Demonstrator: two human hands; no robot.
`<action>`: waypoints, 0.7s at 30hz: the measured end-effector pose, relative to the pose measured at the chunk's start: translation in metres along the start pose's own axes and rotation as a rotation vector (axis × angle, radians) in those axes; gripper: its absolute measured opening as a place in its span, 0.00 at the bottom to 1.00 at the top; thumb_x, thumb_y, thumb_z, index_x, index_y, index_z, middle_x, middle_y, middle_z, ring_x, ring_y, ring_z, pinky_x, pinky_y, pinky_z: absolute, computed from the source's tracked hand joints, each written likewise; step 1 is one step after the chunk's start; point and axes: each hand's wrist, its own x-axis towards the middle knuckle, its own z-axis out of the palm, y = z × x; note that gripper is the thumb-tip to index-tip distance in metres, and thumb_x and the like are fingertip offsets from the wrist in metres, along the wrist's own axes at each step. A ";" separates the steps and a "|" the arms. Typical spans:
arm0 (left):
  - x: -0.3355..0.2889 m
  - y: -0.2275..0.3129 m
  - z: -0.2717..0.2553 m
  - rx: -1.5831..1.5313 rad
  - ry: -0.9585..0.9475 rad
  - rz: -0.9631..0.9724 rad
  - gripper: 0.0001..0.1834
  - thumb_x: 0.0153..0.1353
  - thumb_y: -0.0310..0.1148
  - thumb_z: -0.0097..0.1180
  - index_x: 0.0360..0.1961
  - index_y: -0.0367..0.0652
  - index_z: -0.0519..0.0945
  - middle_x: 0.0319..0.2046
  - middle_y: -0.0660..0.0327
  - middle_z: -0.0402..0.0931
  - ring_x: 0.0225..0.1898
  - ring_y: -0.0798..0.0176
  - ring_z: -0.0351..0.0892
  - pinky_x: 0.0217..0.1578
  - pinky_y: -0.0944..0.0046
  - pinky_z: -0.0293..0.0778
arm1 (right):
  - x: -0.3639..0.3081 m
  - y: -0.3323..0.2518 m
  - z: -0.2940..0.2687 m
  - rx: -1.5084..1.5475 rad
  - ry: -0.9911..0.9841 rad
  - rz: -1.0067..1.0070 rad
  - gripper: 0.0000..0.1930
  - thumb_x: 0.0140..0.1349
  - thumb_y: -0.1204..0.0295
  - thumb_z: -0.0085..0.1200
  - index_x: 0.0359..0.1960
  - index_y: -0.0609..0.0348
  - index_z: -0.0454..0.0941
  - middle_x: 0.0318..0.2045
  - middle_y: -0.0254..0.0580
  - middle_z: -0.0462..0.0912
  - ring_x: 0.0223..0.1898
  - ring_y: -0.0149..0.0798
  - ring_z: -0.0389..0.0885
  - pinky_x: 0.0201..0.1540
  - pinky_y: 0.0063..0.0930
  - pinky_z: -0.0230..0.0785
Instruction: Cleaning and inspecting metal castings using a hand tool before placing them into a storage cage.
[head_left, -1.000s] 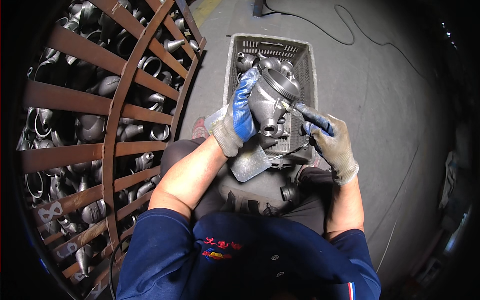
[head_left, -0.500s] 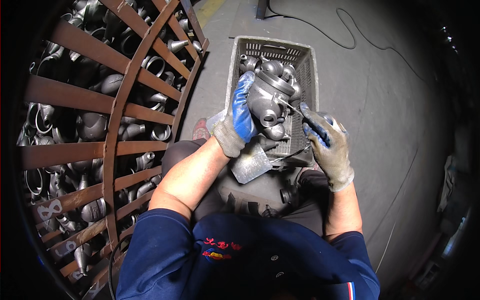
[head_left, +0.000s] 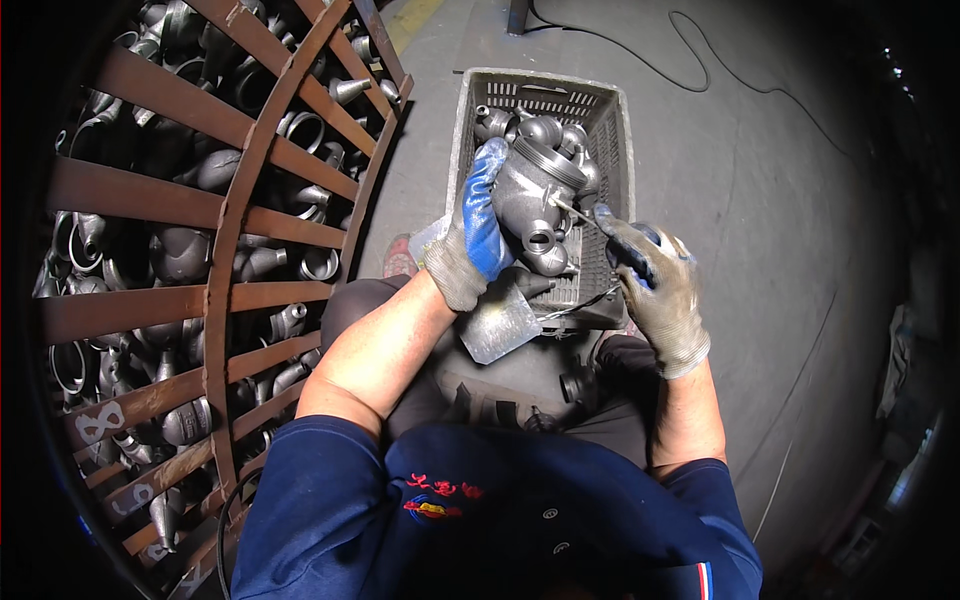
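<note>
My left hand [head_left: 481,225], in a grey glove with blue coating, is wrapped round the left side of a grey cast-metal housing [head_left: 530,193]. The housing has a ridged round collar at its top and a short round port facing me. In my gloved right hand [head_left: 655,285] is a thin-shafted tool [head_left: 575,209], its body mostly hidden by the fingers. The shaft's tip meets the housing's right side, just above the port. Beneath both hands stands a grey plastic crate [head_left: 623,130] holding several similar castings [head_left: 541,130].
To the left is a rusty barred metal cage [head_left: 232,210] full of grey castings [head_left: 183,252]. A flat metal plate [head_left: 500,325] sits between my knees and the crate. A black cable [head_left: 700,70] runs across the floor at the far right.
My right hand and the tool have shifted slightly, with the fingers curled a little differently. The housing stays in my left hand at almost the same place.
</note>
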 end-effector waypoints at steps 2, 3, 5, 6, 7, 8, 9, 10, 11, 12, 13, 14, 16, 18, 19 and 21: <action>0.001 0.001 0.000 -0.012 -0.058 -0.023 0.27 0.66 0.50 0.32 0.58 0.44 0.62 0.53 0.56 0.68 0.53 0.59 0.70 0.54 0.58 0.68 | 0.000 0.007 0.008 0.301 0.025 0.094 0.20 0.49 0.80 0.55 0.47 0.52 0.76 0.39 0.40 0.79 0.39 0.38 0.78 0.41 0.30 0.71; 0.001 0.002 -0.003 -0.010 -0.062 -0.032 0.26 0.67 0.49 0.32 0.58 0.43 0.62 0.53 0.57 0.67 0.53 0.59 0.70 0.54 0.59 0.68 | 0.001 0.009 0.011 0.605 0.048 0.185 0.19 0.51 0.79 0.56 0.47 0.56 0.76 0.40 0.40 0.79 0.41 0.34 0.78 0.42 0.27 0.71; 0.000 0.001 -0.006 -0.009 -0.065 -0.042 0.26 0.67 0.48 0.32 0.58 0.43 0.63 0.54 0.57 0.67 0.54 0.60 0.69 0.55 0.59 0.67 | 0.008 0.006 0.013 0.684 0.109 0.230 0.20 0.52 0.79 0.57 0.49 0.59 0.74 0.42 0.41 0.78 0.42 0.32 0.77 0.44 0.25 0.70; 0.000 -0.001 -0.006 -0.018 -0.041 -0.029 0.26 0.67 0.48 0.32 0.58 0.42 0.62 0.55 0.57 0.66 0.54 0.60 0.69 0.55 0.59 0.67 | 0.011 0.002 0.014 0.761 0.171 0.275 0.21 0.52 0.78 0.58 0.51 0.62 0.73 0.43 0.42 0.78 0.44 0.30 0.76 0.46 0.23 0.69; 0.000 -0.003 -0.006 -0.027 -0.016 -0.017 0.26 0.67 0.48 0.33 0.59 0.42 0.62 0.55 0.57 0.66 0.54 0.60 0.68 0.55 0.60 0.67 | 0.015 -0.010 0.013 0.954 0.165 0.393 0.25 0.51 0.77 0.61 0.53 0.63 0.71 0.43 0.43 0.77 0.45 0.33 0.76 0.48 0.25 0.68; 0.000 -0.004 -0.005 -0.028 -0.016 -0.018 0.26 0.67 0.48 0.33 0.59 0.42 0.62 0.55 0.57 0.66 0.54 0.60 0.68 0.55 0.60 0.67 | 0.017 -0.007 0.020 0.953 0.164 0.395 0.25 0.51 0.77 0.61 0.53 0.63 0.71 0.43 0.43 0.77 0.45 0.33 0.76 0.48 0.25 0.68; -0.001 -0.004 -0.001 0.021 -0.022 -0.019 0.27 0.67 0.48 0.33 0.59 0.41 0.61 0.55 0.57 0.65 0.55 0.61 0.68 0.55 0.60 0.67 | 0.020 -0.003 0.029 0.814 0.206 0.266 0.26 0.50 0.76 0.61 0.53 0.63 0.70 0.43 0.43 0.77 0.45 0.34 0.76 0.49 0.26 0.68; -0.002 -0.006 0.001 0.070 -0.028 -0.020 0.27 0.66 0.49 0.34 0.59 0.41 0.61 0.55 0.56 0.65 0.55 0.61 0.68 0.55 0.61 0.67 | 0.023 -0.002 0.035 0.673 0.245 0.139 0.28 0.49 0.75 0.62 0.54 0.62 0.69 0.44 0.43 0.77 0.46 0.35 0.76 0.50 0.27 0.67; -0.002 -0.010 0.000 0.118 -0.053 0.006 0.29 0.65 0.51 0.36 0.60 0.41 0.60 0.55 0.56 0.65 0.55 0.60 0.68 0.55 0.61 0.66 | 0.023 -0.003 0.038 0.652 0.218 0.191 0.27 0.47 0.74 0.63 0.52 0.63 0.70 0.44 0.45 0.76 0.46 0.36 0.76 0.50 0.28 0.67; -0.003 -0.011 -0.001 0.118 -0.052 0.007 0.29 0.65 0.51 0.36 0.60 0.41 0.60 0.55 0.56 0.65 0.55 0.60 0.68 0.55 0.61 0.66 | 0.024 -0.003 0.038 0.652 0.217 0.190 0.27 0.47 0.74 0.63 0.52 0.63 0.70 0.44 0.45 0.76 0.46 0.36 0.76 0.50 0.28 0.67; -0.005 -0.012 -0.001 0.157 -0.050 0.007 0.30 0.66 0.51 0.32 0.60 0.41 0.60 0.57 0.54 0.64 0.56 0.59 0.67 0.57 0.60 0.63 | 0.026 -0.002 0.040 0.685 0.166 0.163 0.27 0.47 0.75 0.62 0.52 0.63 0.71 0.44 0.45 0.76 0.46 0.36 0.76 0.50 0.28 0.67; -0.005 -0.011 -0.001 0.196 -0.047 0.007 0.30 0.67 0.51 0.28 0.61 0.40 0.59 0.58 0.52 0.62 0.58 0.57 0.65 0.60 0.58 0.60 | 0.026 -0.001 0.042 0.717 0.115 0.137 0.26 0.46 0.75 0.62 0.51 0.63 0.71 0.44 0.45 0.76 0.45 0.36 0.76 0.50 0.28 0.67; -0.005 -0.011 -0.001 0.178 -0.021 -0.014 0.30 0.67 0.51 0.27 0.61 0.40 0.59 0.58 0.52 0.63 0.58 0.57 0.65 0.60 0.58 0.60 | 0.027 -0.001 0.043 0.725 0.107 0.149 0.24 0.47 0.76 0.60 0.49 0.64 0.72 0.43 0.46 0.77 0.44 0.36 0.76 0.49 0.28 0.68; -0.004 -0.013 -0.004 0.125 -0.044 -0.016 0.31 0.64 0.53 0.38 0.59 0.40 0.61 0.53 0.54 0.68 0.53 0.59 0.69 0.55 0.60 0.67 | 0.025 -0.006 0.038 0.866 0.014 0.222 0.22 0.48 0.76 0.59 0.48 0.64 0.71 0.42 0.45 0.76 0.43 0.35 0.76 0.48 0.26 0.68; -0.005 -0.013 -0.004 0.125 -0.044 -0.018 0.31 0.64 0.53 0.38 0.59 0.40 0.61 0.53 0.54 0.68 0.53 0.59 0.69 0.55 0.60 0.67 | 0.025 -0.007 0.037 0.866 0.015 0.224 0.22 0.48 0.76 0.59 0.48 0.64 0.71 0.42 0.45 0.76 0.43 0.35 0.76 0.48 0.26 0.68; -0.005 -0.012 -0.003 0.021 -0.045 -0.080 0.31 0.65 0.53 0.37 0.59 0.39 0.62 0.53 0.54 0.68 0.53 0.59 0.70 0.55 0.60 0.66 | 0.025 -0.006 0.037 0.757 0.026 0.141 0.21 0.48 0.77 0.58 0.47 0.64 0.72 0.42 0.42 0.76 0.43 0.32 0.76 0.48 0.24 0.67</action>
